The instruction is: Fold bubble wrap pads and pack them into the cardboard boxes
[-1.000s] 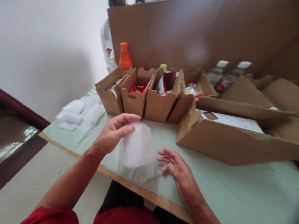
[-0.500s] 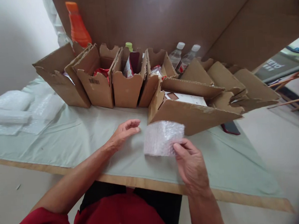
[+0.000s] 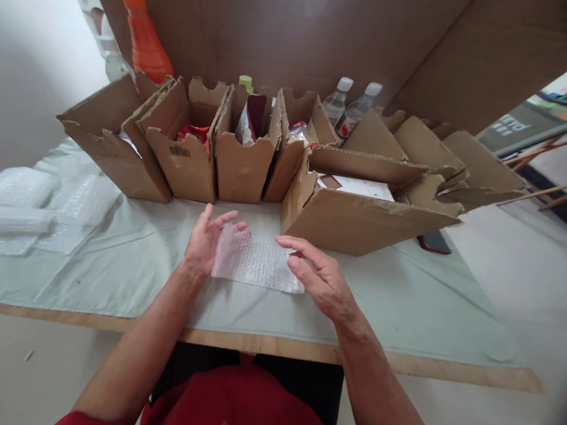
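A clear bubble wrap bag (image 3: pixel 260 262) lies on the cloth in front of me, its left end tilted up against my left hand. My left hand (image 3: pixel 208 240) is open, palm facing right, with fingers spread and some of them partly behind the clear plastic. At the bag's right edge is my right hand (image 3: pixel 319 275), thumb and fingers apart; whether it touches the plastic is hard to tell. Just beyond the bag stands a long cardboard box (image 3: pixel 362 223) with a white box (image 3: pixel 359 186) inside it.
More bubble wrap bags (image 3: pixel 35 204) are heaped at the left. Several cardboard bins (image 3: pixel 241 167) line the back, holding packets. Behind them stand an orange bottle (image 3: pixel 148 47) and two clear bottles (image 3: pixel 336 102). A dark phone-like object (image 3: pixel 434 243) lies right of the long box.
The bubble wrap bag has moved left and lower, onto the cloth. My right hand has loosened its pinch on it, and my left hand has shifted left with its fingers spreading.
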### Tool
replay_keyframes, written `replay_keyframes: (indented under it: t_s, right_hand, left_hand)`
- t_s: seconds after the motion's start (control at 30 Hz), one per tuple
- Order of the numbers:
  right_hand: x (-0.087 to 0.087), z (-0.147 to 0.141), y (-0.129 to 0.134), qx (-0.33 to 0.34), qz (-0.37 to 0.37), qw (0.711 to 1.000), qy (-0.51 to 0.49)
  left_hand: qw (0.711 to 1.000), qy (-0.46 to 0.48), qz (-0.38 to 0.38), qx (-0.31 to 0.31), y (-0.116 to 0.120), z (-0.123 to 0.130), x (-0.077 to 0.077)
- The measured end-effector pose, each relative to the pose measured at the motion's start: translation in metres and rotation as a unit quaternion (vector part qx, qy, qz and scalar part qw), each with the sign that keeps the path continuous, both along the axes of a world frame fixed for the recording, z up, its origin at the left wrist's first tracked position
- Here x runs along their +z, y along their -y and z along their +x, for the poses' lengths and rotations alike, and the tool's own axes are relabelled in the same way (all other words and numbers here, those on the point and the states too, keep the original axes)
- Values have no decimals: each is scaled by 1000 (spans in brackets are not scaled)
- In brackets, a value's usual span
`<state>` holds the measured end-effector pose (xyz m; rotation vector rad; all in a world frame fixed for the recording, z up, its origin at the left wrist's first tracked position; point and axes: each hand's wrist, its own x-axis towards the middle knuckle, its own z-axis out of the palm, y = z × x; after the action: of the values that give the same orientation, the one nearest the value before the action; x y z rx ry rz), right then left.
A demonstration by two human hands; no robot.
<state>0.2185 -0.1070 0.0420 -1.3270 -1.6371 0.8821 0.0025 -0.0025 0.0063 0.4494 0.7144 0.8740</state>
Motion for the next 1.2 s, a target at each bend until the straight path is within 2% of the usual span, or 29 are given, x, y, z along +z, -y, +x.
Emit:
replay_keyframes:
  t_s: [0.1, 0.17, 0.23, 0.3, 0.37, 0.53, 0.7, 0.87, 1.1, 1.2]
  right_hand:
    - [-27, 3, 1, -41, -2, 981, 191]
    - [-43, 0, 4, -50, 12, 957, 286]
    - [-55, 0, 9, -73, 34, 939, 335]
    - [-65, 8, 16, -114, 46, 931, 345]
    - [-71, 23, 25, -161, 46, 928, 332]
    - [-79, 62, 46, -239, 18, 933, 269]
    - [-78, 61, 46, -270, 23, 938, 217]
    - [-69, 61, 48, -306, 61, 944, 107]
    - [-61, 89, 71, -412, 32, 908, -67]
    - [-56, 95, 77, -438, 31, 892, -111]
  left_hand:
    - [998, -44, -1, 41, -3, -4, 0]
    - [990, -131, 34, 48, -2, -4, 0]
    - [962, -253, 97, 33, 0, -4, 0]
    - [921, -355, 162, 3, 2, -6, -1]
    - [893, -404, 199, -16, 3, -9, -2]
    - [874, -433, 216, -34, 5, -13, -5]
    - [851, -467, 239, -43, 7, -9, -9]
    - [833, -486, 260, -48, 16, -9, -8]
    - [833, -492, 249, -39, 22, -16, -9]
    - [829, -501, 246, -27, 21, -20, -12]
